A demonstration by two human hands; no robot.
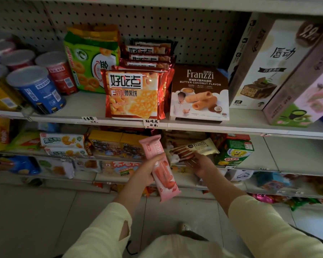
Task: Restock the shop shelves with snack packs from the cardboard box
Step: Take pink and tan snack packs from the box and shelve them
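My left hand (147, 171) grips a long pink Franzzi snack pack (162, 175) around its middle, held upright and slightly tilted in front of the lower shelves. My right hand (200, 164) holds a cream Franzzi snack pack (198, 147) by its near end, with the pack lying flat and pointing into the second shelf (296, 157). The cardboard box is not in view.
The upper shelf (250, 127) carries red biscuit bags (134, 94), a brown Franzzi box (199, 92), tall boxes (268, 67) at right and cans (35, 88) at left. Yellow boxes (117, 144) and a green box (235, 152) flank the cream pack. Tiled floor lies below.
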